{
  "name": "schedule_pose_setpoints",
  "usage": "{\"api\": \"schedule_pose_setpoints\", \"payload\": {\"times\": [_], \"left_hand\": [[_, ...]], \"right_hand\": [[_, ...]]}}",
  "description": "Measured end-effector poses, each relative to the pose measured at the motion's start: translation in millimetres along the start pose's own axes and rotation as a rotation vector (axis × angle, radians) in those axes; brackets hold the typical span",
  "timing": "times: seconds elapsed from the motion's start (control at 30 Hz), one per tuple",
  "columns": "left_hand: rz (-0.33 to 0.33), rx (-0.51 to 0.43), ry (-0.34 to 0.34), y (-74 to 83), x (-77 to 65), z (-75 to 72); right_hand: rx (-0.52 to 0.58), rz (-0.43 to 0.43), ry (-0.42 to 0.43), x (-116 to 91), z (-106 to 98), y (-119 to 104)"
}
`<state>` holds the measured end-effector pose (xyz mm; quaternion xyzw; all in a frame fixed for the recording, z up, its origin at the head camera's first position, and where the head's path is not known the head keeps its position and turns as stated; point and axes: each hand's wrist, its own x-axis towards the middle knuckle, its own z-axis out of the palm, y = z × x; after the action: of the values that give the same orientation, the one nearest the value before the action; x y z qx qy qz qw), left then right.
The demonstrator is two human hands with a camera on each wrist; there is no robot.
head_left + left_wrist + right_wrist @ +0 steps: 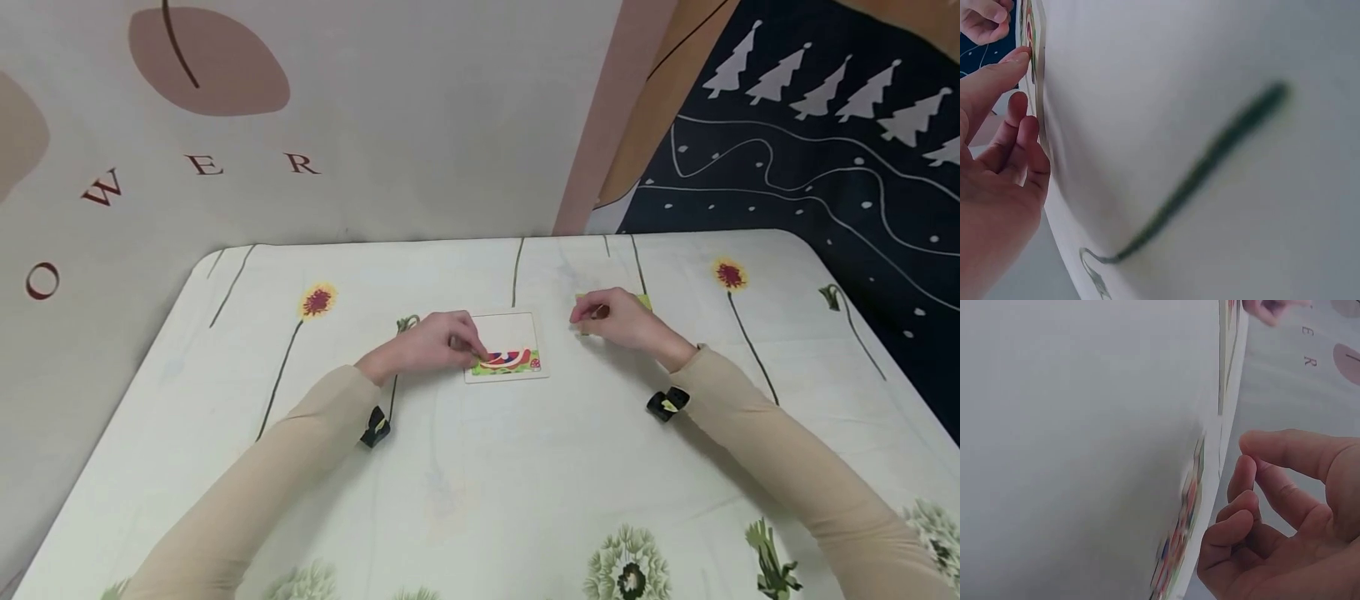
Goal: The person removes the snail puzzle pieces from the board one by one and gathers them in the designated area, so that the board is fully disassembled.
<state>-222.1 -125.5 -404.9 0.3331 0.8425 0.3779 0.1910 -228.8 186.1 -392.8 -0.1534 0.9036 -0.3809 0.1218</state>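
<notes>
A small flat puzzle board [506, 325] lies on the table, its upper part plain and pale. Along its lower part runs a colourful picture strip [513, 363] in red, white, blue and green. My left hand [442, 340] touches the strip's left end with its fingertips, the other fingers loosely bent. To the right of the board, my right hand [618, 317] hovers above a small pile of colourful flat pieces [1179, 537], its thumb and finger tips close together. No piece shows between them. In the head view this hand hides most of the pile.
A white flower-printed cloth [480, 467] covers the table. Behind its far edge hangs a pale printed curtain [450, 125], with a dark tree-patterned cloth [787, 183] at the right. Each wrist carries a small black device [667, 404].
</notes>
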Motion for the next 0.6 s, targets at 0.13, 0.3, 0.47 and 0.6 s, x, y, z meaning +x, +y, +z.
{"api": "schedule_pose_setpoints", "payload": {"times": [0.13,0.3,0.47,0.6], "left_hand": [[0.009,0.007,0.009,3.5,4.1,2.3],[0.028,-0.013,-0.007,7.0,10.2,4.9],[0.025,-0.041,-0.043,6.0,15.1,7.5],[0.009,-0.054,-0.068,3.2,16.7,8.6]], "right_hand": [[0.007,-0.042,-0.010,0.6,7.4,-4.4],[0.027,-0.058,-0.020,0.6,13.0,-10.1],[0.051,-0.072,-0.042,1.6,18.5,-14.6],[0.054,-0.085,-0.072,3.7,22.3,-17.8]]}}
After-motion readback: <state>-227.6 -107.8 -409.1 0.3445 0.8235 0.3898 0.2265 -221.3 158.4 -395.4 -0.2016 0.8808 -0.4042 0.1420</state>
